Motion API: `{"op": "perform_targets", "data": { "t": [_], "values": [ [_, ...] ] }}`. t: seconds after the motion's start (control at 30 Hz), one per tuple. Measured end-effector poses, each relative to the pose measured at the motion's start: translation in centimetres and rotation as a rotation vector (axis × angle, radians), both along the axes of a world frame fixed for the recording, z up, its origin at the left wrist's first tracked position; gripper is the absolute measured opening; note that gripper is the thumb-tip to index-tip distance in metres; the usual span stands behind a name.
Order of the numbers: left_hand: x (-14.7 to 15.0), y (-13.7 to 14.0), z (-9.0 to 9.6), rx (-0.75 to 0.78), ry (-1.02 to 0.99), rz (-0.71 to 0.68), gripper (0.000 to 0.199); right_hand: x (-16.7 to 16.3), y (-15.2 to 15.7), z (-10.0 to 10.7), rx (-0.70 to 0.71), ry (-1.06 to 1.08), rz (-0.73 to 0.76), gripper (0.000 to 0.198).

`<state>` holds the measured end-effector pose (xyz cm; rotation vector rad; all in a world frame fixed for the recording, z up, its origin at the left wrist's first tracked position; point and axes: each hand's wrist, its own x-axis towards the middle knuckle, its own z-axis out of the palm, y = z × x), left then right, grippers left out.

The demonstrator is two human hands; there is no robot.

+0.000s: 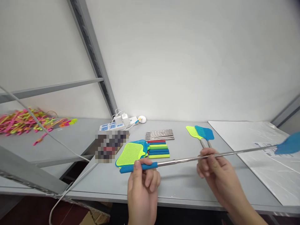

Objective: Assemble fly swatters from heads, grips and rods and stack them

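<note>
A blue fly swatter [182, 161] with a long metal rod is stretched sideways above the front of the table, its blurred blue head far to the right. My left hand [144, 181] is closed round its blue handle, thumb on top. Fingers of my right hand [214, 165] pinch the metal rod near its middle. Behind my left hand lie loose green and blue swatter heads [130, 154], stacked. Beside them is a row of coloured handle grips [159, 150], with several metal rods [159, 134] behind. Two swatters [200, 132], one green and one blue, lie beyond my right hand.
A power strip [112, 126] with white plugs stands at the back left, beside a pixelated patch [111, 147]. White sheet packaging [246, 156] covers the right side. A grey shelf post [93, 50] and a white cable [47, 131] cross the left; bright coloured strips [28, 122] lie beyond.
</note>
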<state>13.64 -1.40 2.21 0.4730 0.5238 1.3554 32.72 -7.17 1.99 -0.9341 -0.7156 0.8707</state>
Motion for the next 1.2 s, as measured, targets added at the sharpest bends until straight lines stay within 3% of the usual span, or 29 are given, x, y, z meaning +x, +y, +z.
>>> {"op": "perform_targets", "data": {
  "t": [0.13, 0.23, 0.37, 0.47, 0.7, 0.87, 0.93, 1.03, 1.13, 1.2],
  "values": [
    [-2.0, 1.0, 0.6, -0.038, -0.005, 0.11, 0.031, 1.4, -0.3, 0.8, 0.037, 0.046, -0.128, 0.018],
    [-0.6, 0.5, 0.7, -0.046, -0.015, 0.177, 0.033, -0.5, 0.4, 0.3, 0.047, -0.021, -0.106, 0.015],
    [2.3, -1.6, 0.4, -0.041, -0.009, 0.006, 0.039, -3.6, 1.3, -0.7, 0.011, -0.168, 0.073, 0.014],
    [1.9, -1.7, 0.3, -0.043, -0.005, 0.007, 0.039, -3.1, 0.9, -0.7, 0.012, -0.233, 0.111, 0.018],
    [-1.6, 0.4, 0.5, -0.103, -0.066, 0.074, 0.031, 0.9, 0.0, 1.0, 0.088, 0.111, -0.096, 0.018],
    [-0.8, -0.1, 0.1, -0.119, -0.086, 0.008, 0.034, 0.2, 0.5, 2.4, 0.114, 0.141, -0.031, 0.031],
    [-1.0, 0.0, 0.2, -0.128, -0.088, 0.002, 0.033, 0.2, 0.8, 3.0, 0.163, 0.149, -0.062, 0.029],
    [-1.3, 0.5, 0.3, -0.137, -0.096, 0.016, 0.03, -0.1, 1.4, 3.5, 0.173, 0.175, -0.132, 0.041],
    [-0.3, 0.1, 0.0, -0.151, -0.086, 0.064, 0.03, -2.2, 2.3, 3.0, 0.219, 0.108, -0.211, 0.047],
    [0.9, -0.8, -0.3, -0.142, -0.077, 0.024, 0.033, -4.3, 3.0, 2.1, 0.247, 0.022, -0.159, 0.048]
  ]
}}
